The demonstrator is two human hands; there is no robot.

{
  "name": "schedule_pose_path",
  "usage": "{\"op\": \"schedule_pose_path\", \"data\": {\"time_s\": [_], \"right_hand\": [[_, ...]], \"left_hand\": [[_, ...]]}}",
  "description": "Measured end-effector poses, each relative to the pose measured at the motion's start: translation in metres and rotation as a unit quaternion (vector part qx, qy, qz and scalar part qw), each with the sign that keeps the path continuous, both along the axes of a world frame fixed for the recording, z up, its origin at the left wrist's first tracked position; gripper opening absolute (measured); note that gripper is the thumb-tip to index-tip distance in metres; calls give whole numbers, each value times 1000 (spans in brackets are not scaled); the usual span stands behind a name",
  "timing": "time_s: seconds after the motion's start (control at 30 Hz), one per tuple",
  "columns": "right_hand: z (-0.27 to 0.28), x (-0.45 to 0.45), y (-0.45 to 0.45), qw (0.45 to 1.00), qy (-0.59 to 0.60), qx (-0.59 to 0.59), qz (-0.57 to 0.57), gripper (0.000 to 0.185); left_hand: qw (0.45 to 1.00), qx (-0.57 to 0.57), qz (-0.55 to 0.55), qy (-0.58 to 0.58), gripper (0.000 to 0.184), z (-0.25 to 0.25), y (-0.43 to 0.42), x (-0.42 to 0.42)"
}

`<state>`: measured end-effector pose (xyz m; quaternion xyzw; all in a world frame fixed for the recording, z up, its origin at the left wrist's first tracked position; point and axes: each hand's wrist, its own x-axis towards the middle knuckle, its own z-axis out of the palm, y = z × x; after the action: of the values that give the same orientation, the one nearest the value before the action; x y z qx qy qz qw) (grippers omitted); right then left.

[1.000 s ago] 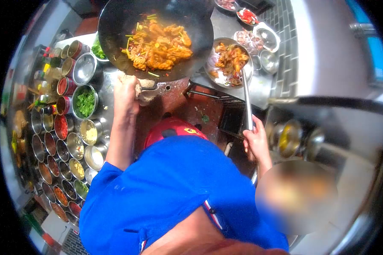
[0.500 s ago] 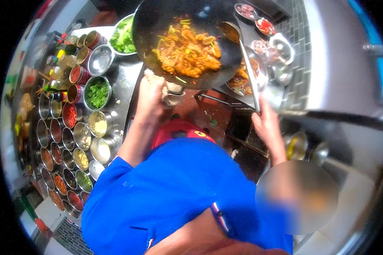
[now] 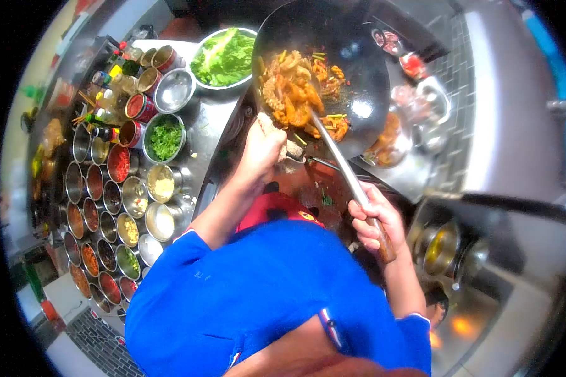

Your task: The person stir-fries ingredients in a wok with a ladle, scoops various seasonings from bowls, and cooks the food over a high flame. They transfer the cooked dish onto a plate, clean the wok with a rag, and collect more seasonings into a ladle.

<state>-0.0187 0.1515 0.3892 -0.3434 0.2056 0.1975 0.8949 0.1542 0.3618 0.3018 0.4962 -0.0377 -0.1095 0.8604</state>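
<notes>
A large dark wok (image 3: 358, 69) is at the top middle, with glossy orange-brown fried pieces and green stalks, the food (image 3: 289, 88), gathered mostly on its left side. My left hand (image 3: 262, 151) is closed round the wok's near edge or handle, with a beige cloth (image 3: 294, 151) bunched at the grip. My right hand (image 3: 378, 217) wraps round the wooden end of a long metal ladle (image 3: 341, 157). The ladle's shaft slants up and left into the wok, and its bowl is hidden among the food.
On the left stand several metal pots of chopped ingredients (image 3: 160, 182), a bowl of green herbs (image 3: 165, 139) and a bowl of lettuce (image 3: 223, 58). Bowls of meat (image 3: 388, 141) and red peppers (image 3: 413, 65) sit right of the wok. A pot with yellow contents (image 3: 443, 248) is lower right.
My right hand has brought the ladle from the wok's right rim into the food, which is now pushed left and partly scattered. The camera view has shifted, so the scene sits further right.
</notes>
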Motion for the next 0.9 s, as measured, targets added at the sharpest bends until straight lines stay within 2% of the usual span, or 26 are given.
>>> {"op": "schedule_pose_path", "data": {"time_s": [0.07,0.13,0.17,0.23,0.37,0.4,0.43,0.5,0.53,0.63,0.7,0.83,0.87,0.9], "right_hand": [[-5,-9,0,997,-4,74,-24,54],[-3,-17,3,997,-4,68,-43,54],[-1,-23,5,996,-3,64,-55,54],[2,-26,-7,996,-12,32,-80,53],[18,-46,-19,990,-32,-1,-137,52],[22,-51,-23,987,-34,-4,-156,53],[27,-56,-27,984,-37,-13,-176,53],[29,-68,-40,977,-45,-69,-198,52],[31,-73,-45,970,-36,-125,-206,52],[22,-84,-60,937,13,-273,-219,61],[9,-85,-67,913,45,-354,-198,63],[-33,-82,-85,832,83,-539,-102,64],[-49,-82,-87,786,78,-609,-70,64],[-82,-90,-103,646,16,-763,-29,66]], "left_hand": [[1000,-4,-15,27,43,5,5,0],[997,-20,-27,67,39,13,8,-3],[997,4,-37,65,37,11,12,-2],[997,-23,-39,59,33,7,2,4],[997,15,-22,68,27,16,0,6],[997,60,-3,44,23,19,1,7],[997,54,-26,47,20,18,3,11],[998,21,-9,56,20,11,-1,15],[997,53,-5,55,19,1,3,21],[998,45,12,43,19,26,-1,14],[997,67,11,34,21,14,5,21],[998,56,27,20,24,24,6,19],[998,55,30,24,24,26,6,18],[998,55,32,29,24,28,7,16]]}}
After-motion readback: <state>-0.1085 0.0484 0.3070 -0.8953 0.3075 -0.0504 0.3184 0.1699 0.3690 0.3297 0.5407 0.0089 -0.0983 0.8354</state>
